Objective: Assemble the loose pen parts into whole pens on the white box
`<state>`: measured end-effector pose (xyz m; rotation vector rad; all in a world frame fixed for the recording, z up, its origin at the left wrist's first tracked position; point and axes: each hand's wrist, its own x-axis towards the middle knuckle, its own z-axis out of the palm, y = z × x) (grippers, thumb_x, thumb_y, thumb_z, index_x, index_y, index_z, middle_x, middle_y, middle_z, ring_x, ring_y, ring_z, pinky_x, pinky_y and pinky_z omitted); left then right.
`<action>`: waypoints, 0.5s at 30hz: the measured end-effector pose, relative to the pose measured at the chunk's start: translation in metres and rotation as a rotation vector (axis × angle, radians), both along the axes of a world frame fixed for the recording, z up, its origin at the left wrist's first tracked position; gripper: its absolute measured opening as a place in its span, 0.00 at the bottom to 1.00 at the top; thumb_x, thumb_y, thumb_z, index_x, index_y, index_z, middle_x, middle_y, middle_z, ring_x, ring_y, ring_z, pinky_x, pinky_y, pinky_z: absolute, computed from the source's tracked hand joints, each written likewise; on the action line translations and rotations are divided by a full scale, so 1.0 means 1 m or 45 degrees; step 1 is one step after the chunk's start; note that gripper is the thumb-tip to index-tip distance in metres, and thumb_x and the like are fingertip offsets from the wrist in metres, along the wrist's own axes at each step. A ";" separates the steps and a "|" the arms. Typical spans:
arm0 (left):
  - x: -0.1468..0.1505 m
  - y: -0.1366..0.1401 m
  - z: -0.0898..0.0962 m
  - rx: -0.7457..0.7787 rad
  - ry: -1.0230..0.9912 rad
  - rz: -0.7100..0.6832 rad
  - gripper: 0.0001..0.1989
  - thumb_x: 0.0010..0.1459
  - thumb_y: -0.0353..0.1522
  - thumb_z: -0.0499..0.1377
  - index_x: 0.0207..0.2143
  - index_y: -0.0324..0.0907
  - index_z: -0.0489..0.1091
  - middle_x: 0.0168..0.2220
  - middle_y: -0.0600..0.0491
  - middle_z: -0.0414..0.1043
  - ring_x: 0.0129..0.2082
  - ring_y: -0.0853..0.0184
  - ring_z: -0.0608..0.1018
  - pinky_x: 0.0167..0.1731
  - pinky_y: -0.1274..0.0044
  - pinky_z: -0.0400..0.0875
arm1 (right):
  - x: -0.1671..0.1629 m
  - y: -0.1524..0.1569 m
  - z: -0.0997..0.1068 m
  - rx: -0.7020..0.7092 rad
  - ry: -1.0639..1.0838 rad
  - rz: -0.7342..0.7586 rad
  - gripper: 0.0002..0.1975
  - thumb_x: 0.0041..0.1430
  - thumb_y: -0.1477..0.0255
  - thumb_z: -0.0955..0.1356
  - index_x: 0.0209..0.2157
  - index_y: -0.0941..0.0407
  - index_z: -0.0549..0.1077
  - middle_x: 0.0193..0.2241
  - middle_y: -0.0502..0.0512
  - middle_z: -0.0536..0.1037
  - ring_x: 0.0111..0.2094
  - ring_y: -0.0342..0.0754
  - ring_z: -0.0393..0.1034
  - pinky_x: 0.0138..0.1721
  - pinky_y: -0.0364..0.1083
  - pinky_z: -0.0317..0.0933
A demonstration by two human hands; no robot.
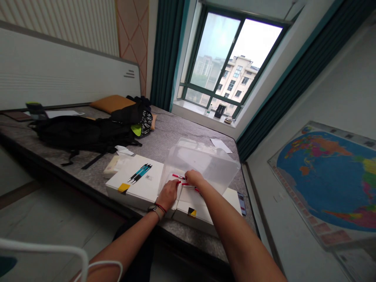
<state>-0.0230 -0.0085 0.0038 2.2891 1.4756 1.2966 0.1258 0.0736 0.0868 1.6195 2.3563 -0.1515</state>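
Note:
My left hand [169,194], with a watch and a red cord on its wrist, is closed over the clear plastic box [163,185]. A red piece, seemingly part of a pen, shows at its fingertips. My right hand [194,178] is closed just beyond, its fingers on the dark end of a red pen [178,176]. More red pens [186,184] lie in the box below, partly hidden by my right hand and forearm. The box's clear lid [205,161] stands raised behind. Several blue-and-black pens [141,173] lie on the left white box [155,172].
A second white box [233,197] is under the right side, with a phone [241,203] beside it. A tissue pack [111,166], black backpack [76,131] and orange-brown cushion [113,103] are to the left. White paper [221,145] lies behind the lid.

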 end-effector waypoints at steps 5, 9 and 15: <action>0.000 0.000 -0.001 0.011 -0.023 0.001 0.11 0.65 0.29 0.44 0.45 0.40 0.62 0.34 0.48 0.67 0.34 0.64 0.71 0.38 0.69 0.69 | 0.001 0.003 0.005 -0.004 -0.034 -0.002 0.13 0.55 0.75 0.64 0.39 0.55 0.78 0.40 0.62 0.78 0.40 0.52 0.73 0.40 0.46 0.64; 0.000 0.000 -0.002 0.011 -0.036 0.000 0.11 0.64 0.28 0.44 0.46 0.40 0.62 0.33 0.49 0.67 0.34 0.64 0.71 0.38 0.70 0.69 | 0.016 0.008 0.016 -0.008 -0.084 0.022 0.12 0.52 0.76 0.66 0.37 0.55 0.78 0.40 0.62 0.78 0.40 0.53 0.73 0.39 0.46 0.64; 0.000 0.001 -0.003 0.034 -0.041 -0.015 0.11 0.64 0.29 0.45 0.46 0.40 0.61 0.35 0.48 0.67 0.36 0.64 0.72 0.39 0.69 0.69 | 0.046 0.011 0.037 -0.061 -0.184 0.042 0.10 0.49 0.75 0.68 0.36 0.55 0.78 0.39 0.62 0.78 0.37 0.53 0.74 0.36 0.45 0.65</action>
